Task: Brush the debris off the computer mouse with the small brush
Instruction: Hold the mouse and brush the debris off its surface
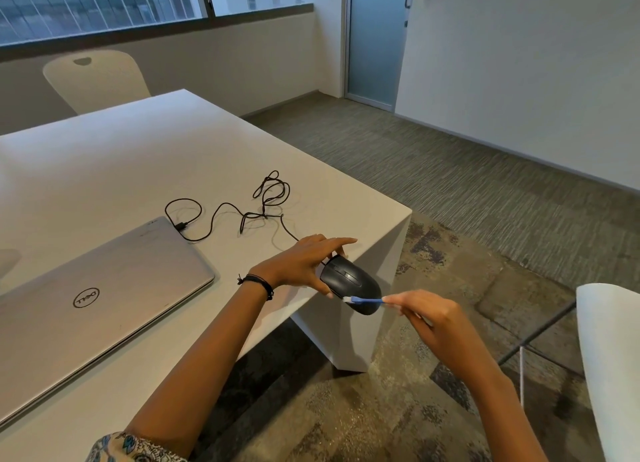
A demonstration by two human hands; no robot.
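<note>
In the head view, a black, smooth-shelled plastic computer mouse (349, 286) is seen held clear of the white worktop (173, 156), just off its near right corner, with its buttons and wheel turned up towards the camera. It is gripped at its cable end by the left hand (301, 260), thumb on one flank and fingers on the other, one finger stretched out straight. A small brush with a thin blue handle and white bristles (365, 301) is pinched at its tail by the fingertips of the right hand (426, 318), and its bristles are laid against the mouse's near edge. The mouse is judged light, rigid and rather slippery, so the flanks are best kept as the hold, the top being left free for sweeping. The brush is judged very light and soft-bristled, so gentle pressure should suffice. The thin black cable (263, 212) trails slack across the worktop.
</note>
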